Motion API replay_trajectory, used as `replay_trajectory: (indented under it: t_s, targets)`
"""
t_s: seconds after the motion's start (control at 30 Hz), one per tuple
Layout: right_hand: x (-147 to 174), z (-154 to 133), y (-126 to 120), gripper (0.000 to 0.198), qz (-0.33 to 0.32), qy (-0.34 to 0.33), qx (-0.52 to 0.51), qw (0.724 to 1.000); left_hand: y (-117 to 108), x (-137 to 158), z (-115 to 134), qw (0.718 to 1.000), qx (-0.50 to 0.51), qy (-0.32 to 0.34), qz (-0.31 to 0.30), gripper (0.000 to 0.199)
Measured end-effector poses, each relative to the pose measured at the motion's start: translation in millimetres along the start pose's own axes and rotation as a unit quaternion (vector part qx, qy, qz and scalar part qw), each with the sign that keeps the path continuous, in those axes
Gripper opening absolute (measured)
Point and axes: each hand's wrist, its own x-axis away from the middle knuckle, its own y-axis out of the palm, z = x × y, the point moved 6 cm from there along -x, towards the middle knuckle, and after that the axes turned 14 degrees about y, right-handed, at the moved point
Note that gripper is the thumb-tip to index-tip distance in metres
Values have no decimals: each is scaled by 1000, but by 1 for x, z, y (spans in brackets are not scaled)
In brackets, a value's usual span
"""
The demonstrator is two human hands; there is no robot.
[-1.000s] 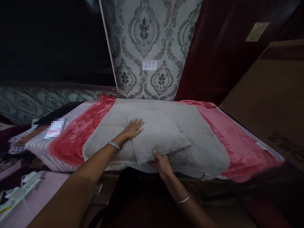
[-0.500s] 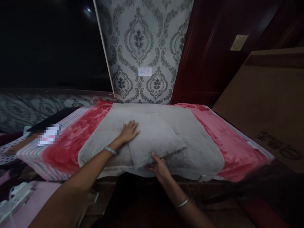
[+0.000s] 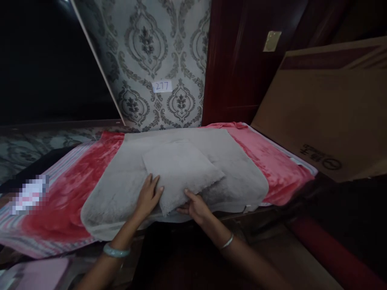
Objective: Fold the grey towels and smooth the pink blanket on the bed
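Observation:
A pale grey, squarish plush cushion cover lies flat, turned at an angle, on a larger grey fleece cloth. Its near edge looks rough and slightly raised. My right hand pinches that near edge, thumb on top and the other fingers partly hidden underneath. Beside the cover's left edge rests my left hand, fingers apart and lying on the cloth, the thumb by the cover's near-left side. Each wrist wears a bangle.
Under the grey fleece is a red and pink blanket with striped edges. A large cardboard box leans at the right. Behind stand a dark television screen and a patterned wall with a paper label. A blurred-out item lies far left.
My left hand has drawn back from the cover's upper left toward its near-left edge. My right hand keeps its pinch on the near edge. The view has shifted toward the right.

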Motion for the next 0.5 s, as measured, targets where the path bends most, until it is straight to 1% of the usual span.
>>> replay_trajectory:
  t_s: [0.03,0.07,0.1,0.13,0.17,0.2,0.27,0.33,0.37,0.4,0.5]
  targets:
    - [1,-3,2,36,-10,5,-7,1000,-3,4,1,997,59,-37,45,57]
    - [2,-6,6,33,-19,8,-14,1000,-6,9,3,985,126,-76,91,56]
    - [3,-10,9,29,-27,11,-20,999,-9,15,4,965,197,-115,133,55]
    - [4,-13,14,26,-34,11,-26,999,-12,20,6,936,270,-150,168,53]
    - [5,-17,17,22,-39,9,-33,999,-13,24,9,904,338,-183,189,51]
    - [6,-20,21,19,-43,4,-39,998,-13,27,13,871,399,-212,193,49]
    - [8,-24,27,16,-48,-5,-49,998,-8,27,22,819,487,-262,156,41]
    - [9,-24,30,15,-46,-4,-56,997,-1,24,31,787,529,-298,107,34]
    - [9,-23,30,14,-41,-1,-60,997,3,21,35,781,535,-308,97,31]
    - [9,-22,29,13,-35,1,-64,997,6,17,38,781,531,-312,99,30]
    - [11,-24,30,11,-28,-6,-67,997,13,3,48,807,498,-291,127,32]
